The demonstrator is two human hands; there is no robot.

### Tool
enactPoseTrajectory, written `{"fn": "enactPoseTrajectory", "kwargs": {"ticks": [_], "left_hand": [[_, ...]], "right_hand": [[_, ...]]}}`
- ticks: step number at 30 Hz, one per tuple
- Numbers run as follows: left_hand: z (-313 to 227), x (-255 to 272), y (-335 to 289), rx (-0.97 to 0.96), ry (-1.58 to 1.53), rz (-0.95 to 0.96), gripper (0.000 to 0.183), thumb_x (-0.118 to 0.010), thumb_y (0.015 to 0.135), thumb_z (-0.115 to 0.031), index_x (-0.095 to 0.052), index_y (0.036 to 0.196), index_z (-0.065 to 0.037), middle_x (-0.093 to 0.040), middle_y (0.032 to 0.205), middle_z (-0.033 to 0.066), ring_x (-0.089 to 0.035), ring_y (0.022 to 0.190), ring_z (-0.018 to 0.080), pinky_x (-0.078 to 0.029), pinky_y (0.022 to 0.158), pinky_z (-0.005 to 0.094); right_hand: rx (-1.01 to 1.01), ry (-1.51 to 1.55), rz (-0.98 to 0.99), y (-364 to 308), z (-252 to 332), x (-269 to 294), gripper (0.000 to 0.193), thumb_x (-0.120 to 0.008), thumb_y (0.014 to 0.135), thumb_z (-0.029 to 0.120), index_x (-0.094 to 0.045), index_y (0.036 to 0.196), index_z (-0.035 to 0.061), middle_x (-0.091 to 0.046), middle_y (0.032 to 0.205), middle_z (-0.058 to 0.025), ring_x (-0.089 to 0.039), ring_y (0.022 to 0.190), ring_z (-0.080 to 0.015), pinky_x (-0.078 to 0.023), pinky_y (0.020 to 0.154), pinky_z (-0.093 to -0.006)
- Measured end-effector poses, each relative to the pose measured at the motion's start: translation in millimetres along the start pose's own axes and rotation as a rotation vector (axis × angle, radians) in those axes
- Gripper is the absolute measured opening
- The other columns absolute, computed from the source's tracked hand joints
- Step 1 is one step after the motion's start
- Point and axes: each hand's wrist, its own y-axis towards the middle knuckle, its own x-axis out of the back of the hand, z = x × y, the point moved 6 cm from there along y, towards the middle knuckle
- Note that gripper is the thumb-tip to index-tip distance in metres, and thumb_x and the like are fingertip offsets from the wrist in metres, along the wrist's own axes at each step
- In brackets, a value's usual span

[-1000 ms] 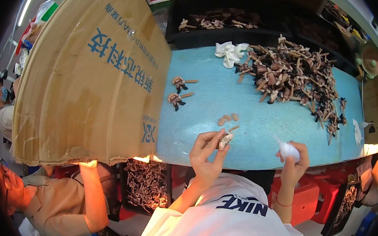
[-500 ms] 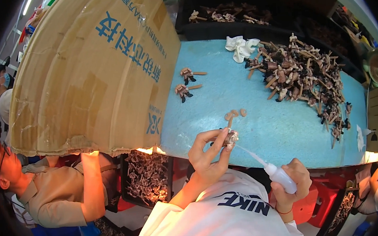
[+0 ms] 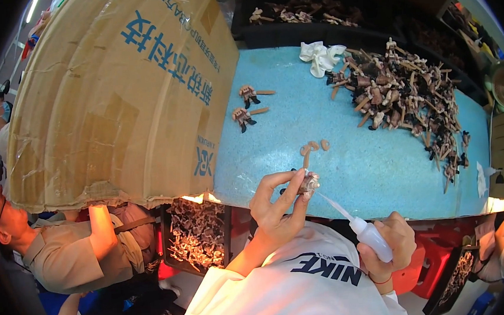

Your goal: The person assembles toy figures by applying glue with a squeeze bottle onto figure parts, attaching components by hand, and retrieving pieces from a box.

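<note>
Between the fingertips of my left hand [image 3: 279,205] is a small painted figurine [image 3: 309,182], held over the near edge of the blue tabletop [image 3: 274,138]. A brown stick part juts up from it. My right hand [image 3: 393,241] is wrapped round a white squeeze bottle [image 3: 372,240]. The bottle's thin nozzle points up and left, its tip just short of the figurine. Small tan ring-like pieces [image 3: 315,146] lie on the table just beyond my left hand. Two figurines [image 3: 248,94] with brown sticks lie farther left, by the cardboard.
A heap of figurines [image 3: 401,92] covers the right of the table, beside a crumpled white tissue [image 3: 320,57]. A large cardboard sheet [image 3: 124,108] walls off the left. Black bins [image 3: 307,34] of parts stand at the back. A co-worker [image 3: 81,248] sits at left.
My hands, the figurine and the bottle stay nearly in place; the nozzle tip is slightly farther from the figurine. At lower left, a person's white sleeve has come into view.
</note>
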Motion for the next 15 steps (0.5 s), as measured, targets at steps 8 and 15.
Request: {"fn": "enactPoseTrajectory", "kwargs": {"ticks": [8,15], "left_hand": [[-1.0,-0.2,1.2,0.004,-0.013,0.0,0.038,-0.065,0.069,0.009,-0.063,0.106,0.002,-0.058,0.095,0.0131,-0.058,0.077,0.017,-0.049,0.064,0.0244],[-0.3,-1.3,0.7,0.002,-0.007,0.009,0.038,-0.066,0.068,0.01,-0.063,0.106,0.002,-0.058,0.095,0.0132,-0.058,0.079,0.0176,-0.049,0.064,0.0244]], "right_hand": [[0.019,-0.008,0.0,2.4,1.5,-1.4,0.045,-0.08,0.065,0.024,-0.057,0.095,0.0007,-0.049,0.064,-0.0059,-0.046,0.047,-0.0191,-0.034,0.041,-0.0268],[0.04,0.01,-0.013,3.4,1.4,-2.5,0.043,-0.079,0.067,0.024,-0.056,0.094,-0.0005,-0.048,0.061,-0.0051,-0.046,0.046,-0.0184,-0.032,0.039,-0.0263]]}}
